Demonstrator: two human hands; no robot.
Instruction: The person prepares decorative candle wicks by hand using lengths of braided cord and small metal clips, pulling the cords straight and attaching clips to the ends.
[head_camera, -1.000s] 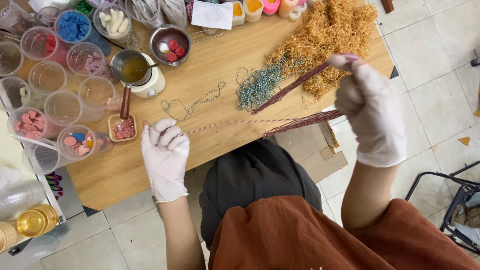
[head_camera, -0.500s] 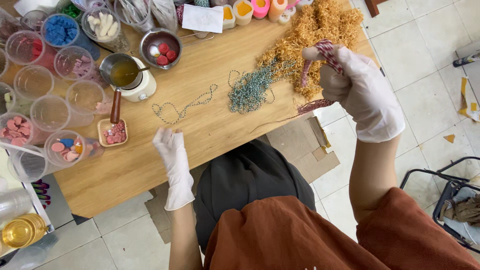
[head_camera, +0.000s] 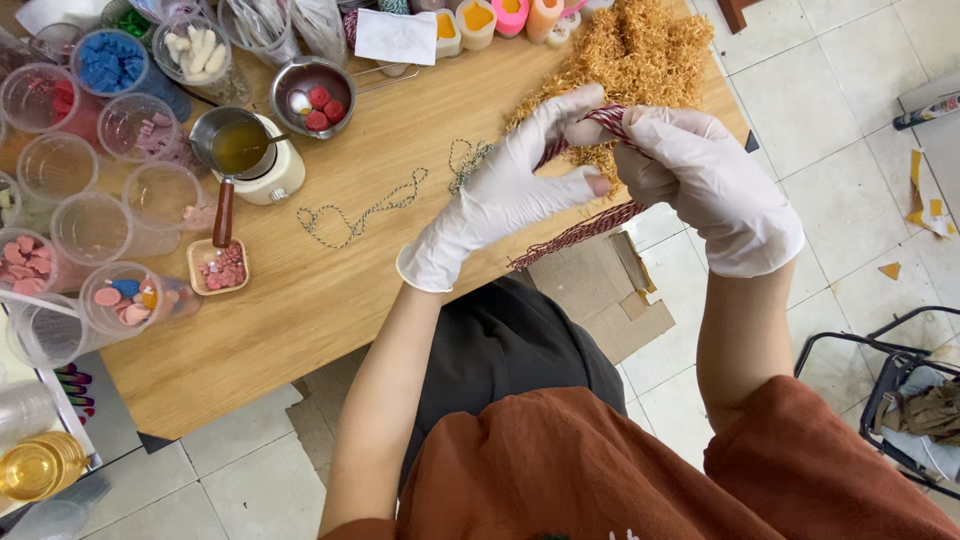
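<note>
Right hand (head_camera: 705, 180), gloved in white, is closed around the bundle of red-and-white twine (head_camera: 580, 225), whose loop shows at the fingertips and whose tail hangs below the wrist, off the edge of the wooden surface (head_camera: 300, 300). Our left hand (head_camera: 510, 195), also gloved, reaches across with fingers spread and the thumb and forefinger pinching at the loop's top. To do this well, we judge, we should pick out a single strand, keep the right grip firm so the bundle does not slip, and draw gently so nothing knots. We should also stay clear of the green twine (head_camera: 470, 155) and the golden shredded filler (head_camera: 640, 50) just beyond.
</note>
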